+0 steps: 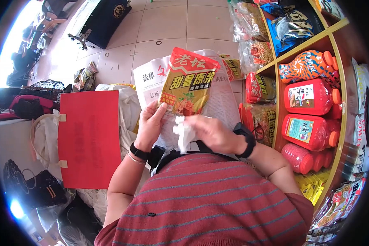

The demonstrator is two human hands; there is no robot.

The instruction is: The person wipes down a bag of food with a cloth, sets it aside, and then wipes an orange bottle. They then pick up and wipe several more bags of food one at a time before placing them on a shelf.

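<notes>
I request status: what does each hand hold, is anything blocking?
Left hand: gripping red-and-gold plastic packet, lower left corner. Right hand: holding crumpled white tissue or cloth. Packet's upper front unobstructed.

"Bright enough your end?"
"Yes; I see glare [13,53] washing out the upper left, a flare [17,208] lower left."
"Sharp?"
"The right grip [215,133] blurs slightly; my edges bend, fisheye-style, into black corners."

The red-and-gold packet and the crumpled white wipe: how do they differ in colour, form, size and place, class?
Colour: the packet is red and gold with bold printing; the wipe is white, with no print visible.
Form: the packet looks fairly flat; the wipe is crumpled.
Size: the packet looks larger than the wipe.
Place: the left hand grips the packet; the wipe is at the blurred right hand.
</notes>
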